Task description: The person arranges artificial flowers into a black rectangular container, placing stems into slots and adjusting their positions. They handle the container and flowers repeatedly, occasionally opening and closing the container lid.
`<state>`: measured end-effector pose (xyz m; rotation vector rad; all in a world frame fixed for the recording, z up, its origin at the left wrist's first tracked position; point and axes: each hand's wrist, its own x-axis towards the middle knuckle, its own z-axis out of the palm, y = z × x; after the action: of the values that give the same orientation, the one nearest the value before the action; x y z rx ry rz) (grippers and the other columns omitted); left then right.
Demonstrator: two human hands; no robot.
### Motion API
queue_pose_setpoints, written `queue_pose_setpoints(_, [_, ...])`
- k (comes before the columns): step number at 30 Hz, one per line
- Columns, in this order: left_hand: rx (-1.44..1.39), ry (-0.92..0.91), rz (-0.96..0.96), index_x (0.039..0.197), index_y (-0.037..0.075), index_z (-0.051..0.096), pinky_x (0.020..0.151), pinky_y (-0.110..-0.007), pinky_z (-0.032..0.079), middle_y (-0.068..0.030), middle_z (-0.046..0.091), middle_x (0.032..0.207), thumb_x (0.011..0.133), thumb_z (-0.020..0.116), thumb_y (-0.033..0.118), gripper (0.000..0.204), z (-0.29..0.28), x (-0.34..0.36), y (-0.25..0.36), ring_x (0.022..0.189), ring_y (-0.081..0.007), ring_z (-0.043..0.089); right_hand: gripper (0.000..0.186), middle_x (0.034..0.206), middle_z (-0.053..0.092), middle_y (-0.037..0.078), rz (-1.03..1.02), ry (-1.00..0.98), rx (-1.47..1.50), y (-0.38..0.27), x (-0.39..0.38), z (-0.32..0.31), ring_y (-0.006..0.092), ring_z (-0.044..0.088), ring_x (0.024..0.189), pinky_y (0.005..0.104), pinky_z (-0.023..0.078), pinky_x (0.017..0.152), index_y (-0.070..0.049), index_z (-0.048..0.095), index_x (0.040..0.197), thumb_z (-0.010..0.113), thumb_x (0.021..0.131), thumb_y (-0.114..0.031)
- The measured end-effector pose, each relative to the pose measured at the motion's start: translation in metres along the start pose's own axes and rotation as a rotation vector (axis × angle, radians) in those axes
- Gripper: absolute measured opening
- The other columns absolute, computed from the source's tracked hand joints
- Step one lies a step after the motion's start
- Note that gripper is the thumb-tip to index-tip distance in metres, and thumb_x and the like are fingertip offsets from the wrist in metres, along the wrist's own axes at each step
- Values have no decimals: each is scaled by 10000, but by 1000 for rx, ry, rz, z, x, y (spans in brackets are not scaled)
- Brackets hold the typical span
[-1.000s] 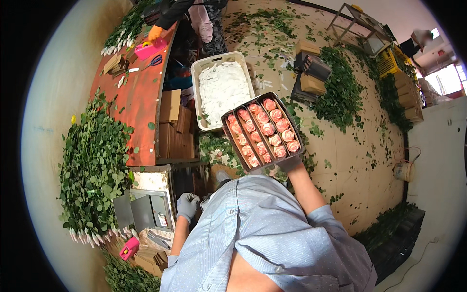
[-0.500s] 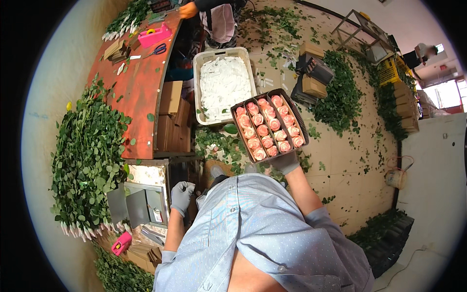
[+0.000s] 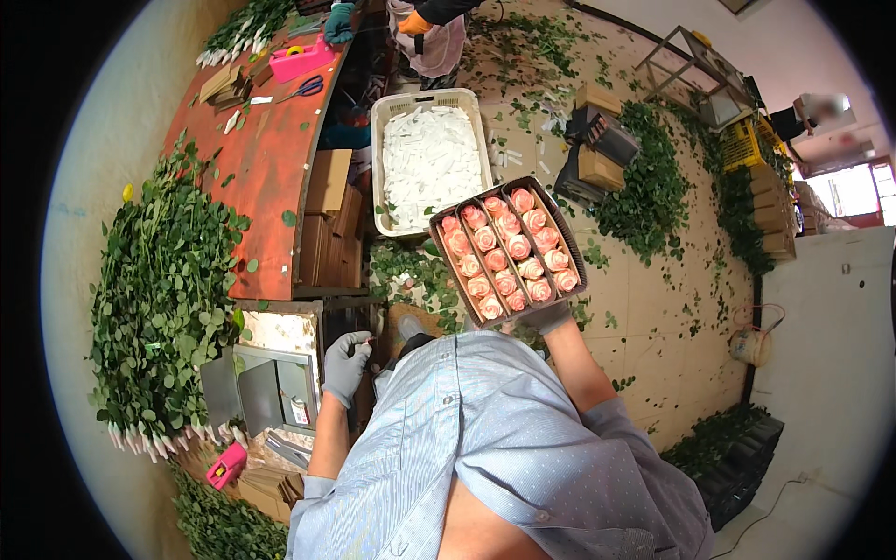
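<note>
My right hand [image 3: 543,318], in a grey glove, holds a dark box [image 3: 576,245] from beneath at its lower right; the box carries several pink rose heads [image 3: 518,245] in rows split by dividers. My left hand [image 3: 345,366], also gloved, is raised left of my belly with fingers curled in a pinch; something tiny at its fingertips is too small to name. Beside it stands a grey metal cabinet [image 3: 271,397] with an open flap.
Red table [image 3: 261,224] with scissors [image 3: 308,88], a pink tape dispenser [image 3: 297,63] and leafy stems [image 3: 163,308]. Behind my box, a white crate [image 3: 377,159] of white pieces. Co-worker's orange-gloved hand [image 3: 413,22] at top; another person [image 3: 795,121] far right. Leaf piles [image 3: 649,182] on the floor.
My left hand has risen slightly, fingers still curled. The rose box first shifted right, then back left. The co-worker's orange hand has moved right, and a teal-gloved hand appeared at the table's far end.
</note>
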<state>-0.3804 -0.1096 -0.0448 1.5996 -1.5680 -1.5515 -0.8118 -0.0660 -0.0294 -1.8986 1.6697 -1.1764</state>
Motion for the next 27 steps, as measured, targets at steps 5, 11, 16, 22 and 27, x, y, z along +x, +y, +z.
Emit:
queue_pose_setpoints(5, [390,-68,-16,1494,111,531,963,-412,536,-186,623,1276,804,805,159,744,-5,-8,6,1110,-332,648,641,1618,422,85,79,38,300,-1,-2,7,252,451,1449,419,354,1218,-98,352,1581,587,1015,-287])
queue_pose_setpoints(11, [557,141,213,1046,39,741,994,-442,494,-183,666,1193,853,778,270,304,-2,-1,48,1134,-378,621,533,1626,412,64,139,-101,211,-2,-4,11,216,441,1458,377,435,1173,-95,359,1569,395,1076,-293])
queue_pose_setpoints(16, [381,276,645,784,8,610,832,-393,516,-166,683,1021,900,757,128,222,13,9,178,932,-325,659,509,1627,418,60,376,-130,671,10,-14,39,215,422,1475,367,416,1195,-115,400,1552,300,1084,-290])
queue_pose_setpoints(22, [421,122,805,1069,75,779,792,-384,491,-115,632,897,854,776,156,230,31,8,256,874,-286,613,545,1644,398,55,186,-315,343,-42,9,27,235,407,1486,415,320,1248,-139,421,1554,392,1045,-330])
queue_pose_setpoints(27, [629,-10,742,1070,115,784,866,-426,450,-113,598,945,824,807,238,276,46,12,257,975,-314,558,577,1605,452,96,636,-149,1348,-24,-8,41,293,461,1440,446,340,1230,-88,428,1549,390,1048,-373])
